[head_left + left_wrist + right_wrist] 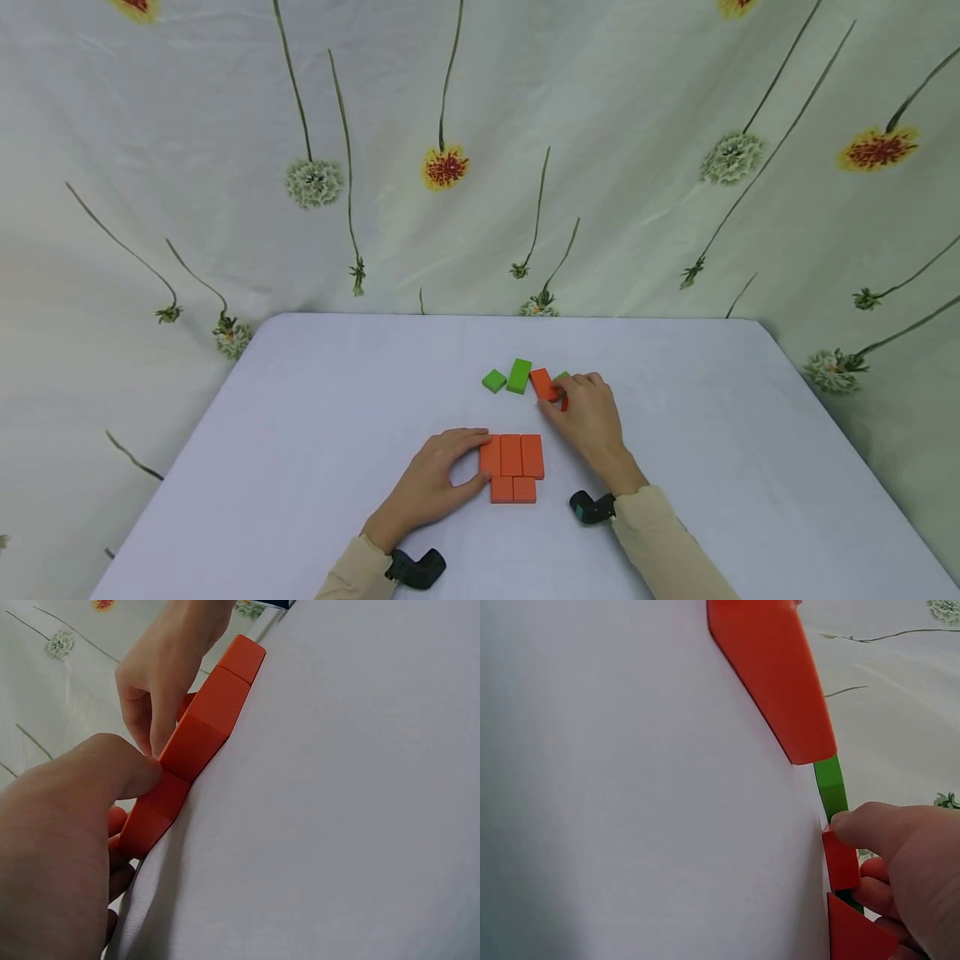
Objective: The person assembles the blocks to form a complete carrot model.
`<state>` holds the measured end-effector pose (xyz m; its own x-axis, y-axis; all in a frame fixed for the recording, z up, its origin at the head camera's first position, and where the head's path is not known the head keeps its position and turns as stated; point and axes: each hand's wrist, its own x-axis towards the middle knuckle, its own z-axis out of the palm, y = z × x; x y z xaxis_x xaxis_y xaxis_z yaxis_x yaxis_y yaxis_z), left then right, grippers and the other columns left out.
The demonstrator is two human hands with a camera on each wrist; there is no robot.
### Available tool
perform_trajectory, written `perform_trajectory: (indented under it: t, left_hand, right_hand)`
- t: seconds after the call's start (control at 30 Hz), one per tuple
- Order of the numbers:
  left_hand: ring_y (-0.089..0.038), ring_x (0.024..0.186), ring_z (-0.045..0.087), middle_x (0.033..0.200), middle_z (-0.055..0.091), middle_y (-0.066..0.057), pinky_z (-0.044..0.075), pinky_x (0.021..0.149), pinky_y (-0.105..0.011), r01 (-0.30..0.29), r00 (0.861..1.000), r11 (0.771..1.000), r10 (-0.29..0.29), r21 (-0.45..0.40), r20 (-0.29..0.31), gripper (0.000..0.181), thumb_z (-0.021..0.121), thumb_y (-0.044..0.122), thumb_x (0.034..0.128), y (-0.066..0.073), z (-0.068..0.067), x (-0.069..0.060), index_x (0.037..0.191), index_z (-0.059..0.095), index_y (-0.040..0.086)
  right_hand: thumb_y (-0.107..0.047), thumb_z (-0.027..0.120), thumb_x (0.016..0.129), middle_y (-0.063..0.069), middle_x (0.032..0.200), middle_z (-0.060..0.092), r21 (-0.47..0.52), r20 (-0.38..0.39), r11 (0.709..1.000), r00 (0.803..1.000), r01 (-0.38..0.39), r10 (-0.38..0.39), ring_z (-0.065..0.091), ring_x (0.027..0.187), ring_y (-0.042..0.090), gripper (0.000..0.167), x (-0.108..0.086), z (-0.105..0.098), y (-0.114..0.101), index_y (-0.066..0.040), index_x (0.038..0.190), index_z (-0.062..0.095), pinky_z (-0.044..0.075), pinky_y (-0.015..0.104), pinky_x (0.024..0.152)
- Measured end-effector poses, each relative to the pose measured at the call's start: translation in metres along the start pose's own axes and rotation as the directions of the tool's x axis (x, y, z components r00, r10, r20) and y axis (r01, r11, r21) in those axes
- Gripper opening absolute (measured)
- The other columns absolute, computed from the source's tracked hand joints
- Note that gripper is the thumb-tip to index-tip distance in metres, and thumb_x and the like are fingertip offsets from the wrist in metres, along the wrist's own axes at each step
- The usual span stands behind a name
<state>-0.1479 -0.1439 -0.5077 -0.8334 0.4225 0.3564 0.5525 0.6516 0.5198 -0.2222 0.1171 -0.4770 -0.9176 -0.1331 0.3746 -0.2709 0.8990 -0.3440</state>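
Note:
Five-piece flat group of orange blocks, three upright ones (511,455) above two smaller ones (502,490), lies on the table. At its left edge, the left hand (431,479) (60,817) holds the left upright block (490,455) between thumb and fingers. Farther back, the right hand (592,419) (907,862) pinches an orange block (542,384) (841,859) with thumb and fingertips. Another orange piece (565,403) shows partly beneath that hand. A green block (519,376) stands beside the pinched one, tilted slightly.
A green diamond-turned block (494,381) lies at the left of the back row, and a green piece (562,376) shows behind the right fingertips. Both wrists wear black devices. A flower-print cloth (615,167) hangs behind the white table (337,375).

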Motion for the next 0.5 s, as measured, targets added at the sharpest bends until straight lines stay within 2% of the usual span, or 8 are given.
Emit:
perform_trajectory:
  t: [0.17, 0.33, 0.5]
  left_hand:
    - [-0.018, 0.134, 0.058, 0.140, 0.065, 0.004, 0.048, 0.110, -0.045, -0.008, 1.000, 1.000, 0.007, -0.003, -0.005, 0.049, 0.079, 0.030, 0.0908, 0.0001, 0.0001, 0.0005, 0.137, 0.066, 0.017]
    - [-0.018, 0.134, 0.057, 0.140, 0.065, 0.004, 0.048, 0.111, -0.045, 0.002, 1.000, 1.000, -0.002, 0.002, 0.003, 0.049, 0.078, 0.031, 0.0911, 0.0005, -0.0001, 0.0004, 0.137, 0.066, 0.018]
    - [-0.018, 0.134, 0.057, 0.141, 0.065, 0.004, 0.048, 0.111, -0.046, 0.018, 1.000, 1.000, -0.018, 0.002, 0.014, 0.050, 0.078, 0.031, 0.0915, 0.0009, -0.0007, 0.0000, 0.138, 0.065, 0.019]
  right_hand:
    - [-0.023, 0.083, 0.085, 0.007, 0.091, 0.076, 0.001, 0.006, 1.000, 1.000, -0.005, 0.005, 0.061, 0.098, 0.029, 0.028, 0.0011, -0.0012, -0.0003, -0.007, 0.107, 0.078, 0.053, 0.042, 0.090]
    - [-0.021, 0.081, 0.085, 0.010, 0.099, 0.076, 0.073, 0.025, 0.996, 0.998, -0.055, 0.053, 0.059, 0.102, 0.029, 0.029, 0.0004, -0.0036, -0.0004, -0.006, 0.110, 0.078, 0.052, 0.042, 0.089]
    - [-0.019, 0.081, 0.084, 0.011, 0.105, 0.076, 0.153, -0.002, 0.987, 0.998, -0.054, 0.055, 0.059, 0.105, 0.030, 0.028, -0.0018, -0.0084, 0.0002, -0.006, 0.110, 0.079, 0.054, 0.043, 0.090]
